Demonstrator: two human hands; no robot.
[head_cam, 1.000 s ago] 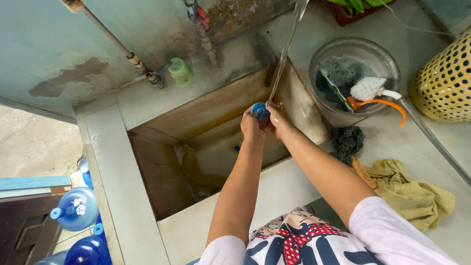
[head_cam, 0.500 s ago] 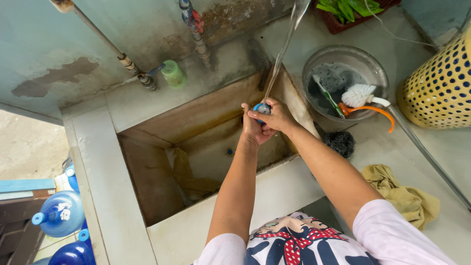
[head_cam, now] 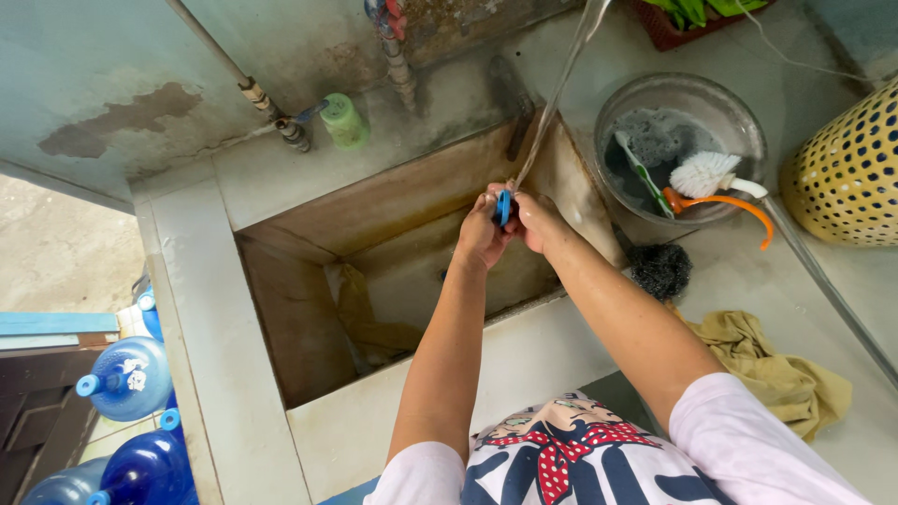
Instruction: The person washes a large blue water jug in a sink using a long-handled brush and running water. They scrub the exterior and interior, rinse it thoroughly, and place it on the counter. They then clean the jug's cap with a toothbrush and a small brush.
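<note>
A small blue round object (head_cam: 503, 206) sits pinched between both hands above the deep concrete sink (head_cam: 393, 281), directly under a thin stream of water (head_cam: 552, 103). The left hand (head_cam: 482, 234) grasps it from one side, the right hand (head_cam: 538, 217) from the other. Judged: rinsing is under way, not finished; the object is not yet set down. On the tabletop (head_cam: 823, 281) to the right, a soapy bowl (head_cam: 680, 140) holds brushes; a dark scrubber (head_cam: 660, 270) and a yellow cloth (head_cam: 776, 369) lie nearby.
</note>
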